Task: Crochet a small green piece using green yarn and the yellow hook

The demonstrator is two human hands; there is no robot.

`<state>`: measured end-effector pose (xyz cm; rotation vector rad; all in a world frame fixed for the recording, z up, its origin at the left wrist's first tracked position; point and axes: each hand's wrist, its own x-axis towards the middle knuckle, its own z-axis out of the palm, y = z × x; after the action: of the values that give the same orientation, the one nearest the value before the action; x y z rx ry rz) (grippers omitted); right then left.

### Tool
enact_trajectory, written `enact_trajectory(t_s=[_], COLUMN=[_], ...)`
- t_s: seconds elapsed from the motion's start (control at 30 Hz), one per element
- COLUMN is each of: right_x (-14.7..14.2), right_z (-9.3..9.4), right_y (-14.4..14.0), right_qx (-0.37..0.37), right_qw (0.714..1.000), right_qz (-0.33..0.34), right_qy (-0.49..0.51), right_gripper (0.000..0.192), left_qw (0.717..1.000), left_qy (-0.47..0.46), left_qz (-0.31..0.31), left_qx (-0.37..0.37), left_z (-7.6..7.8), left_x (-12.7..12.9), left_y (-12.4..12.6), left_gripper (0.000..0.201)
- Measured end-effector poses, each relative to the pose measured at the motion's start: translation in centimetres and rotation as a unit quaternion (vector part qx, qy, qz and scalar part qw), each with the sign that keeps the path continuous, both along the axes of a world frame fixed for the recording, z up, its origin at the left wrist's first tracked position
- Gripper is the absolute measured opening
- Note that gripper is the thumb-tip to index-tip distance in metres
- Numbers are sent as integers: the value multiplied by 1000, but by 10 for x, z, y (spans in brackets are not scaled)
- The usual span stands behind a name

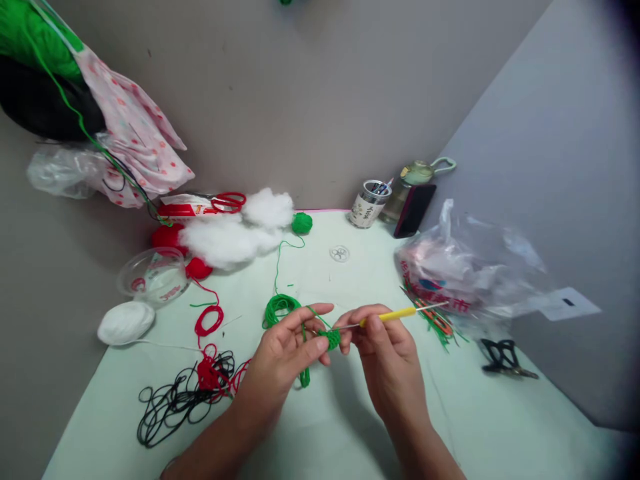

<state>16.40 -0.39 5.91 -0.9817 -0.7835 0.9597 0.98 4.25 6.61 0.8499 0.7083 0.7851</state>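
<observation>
Between the thumb and fingers of my left hand (293,347) is a small green crochet piece (331,339). A strand of green yarn runs over the raised index finger of that hand. My right hand (387,353) grips a crochet hook (387,317) by its yellow handle. The hook's thin metal tip points left and meets the top of the green piece; whether it is inside a stitch I cannot tell. Loops of green yarn (280,308) lie on the table behind my left hand, and their strand leads back to a small green yarn ball (302,223).
Left are tangled black yarn (173,407), red yarn (209,321), a white yarn ball (126,323), a clear plastic bowl (155,277) and white stuffing (220,241) near red scissors (229,202). Right are a plastic bag (450,260), a black claw clip (501,357), a phone (416,211) and a pen can (369,205).
</observation>
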Motion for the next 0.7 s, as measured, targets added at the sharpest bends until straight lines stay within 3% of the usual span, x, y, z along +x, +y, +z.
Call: enact_trajectory(t_s=[0.23, 0.37, 0.47, 0.53, 0.57, 0.6, 0.63, 0.7], right_x=[3, 3, 1, -1, -2, -2, -2, -1], right_z=[2, 5, -1, -7, -9, -10, -9, -5], right_y=[0, -7, -14, -18, -19, -19, -19, -16], right_qx=[24, 62, 126, 163, 168, 168, 164, 145], right_qw=[999, 977, 893, 817, 794, 789, 807, 882], right_qz=[15, -23, -62, -93, -108, -121, -128, -124], right_qy=[-34, -205, -427, -545, -575, -578, -552, -431], right_gripper=[26, 24, 23, 30, 34, 35, 34, 28], left_qw=[999, 995, 992, 997, 998, 997, 994, 988], left_qy=[26, 74, 91, 53, 23, -7, -32, -62], left_qz=[4, 26, 64, 61, 48, 31, 17, 7], left_qx=[20, 60, 66, 12, -27, -66, -102, -144], left_z=[3, -1, -3, -1, 0, 2, 4, 7], left_x=[-3, -3, 1, 4, 5, 5, 5, 4], left_y=[3, 2, -3, -6, -6, -6, -6, -3], left_gripper=[34, 32, 39, 50, 53, 55, 54, 50])
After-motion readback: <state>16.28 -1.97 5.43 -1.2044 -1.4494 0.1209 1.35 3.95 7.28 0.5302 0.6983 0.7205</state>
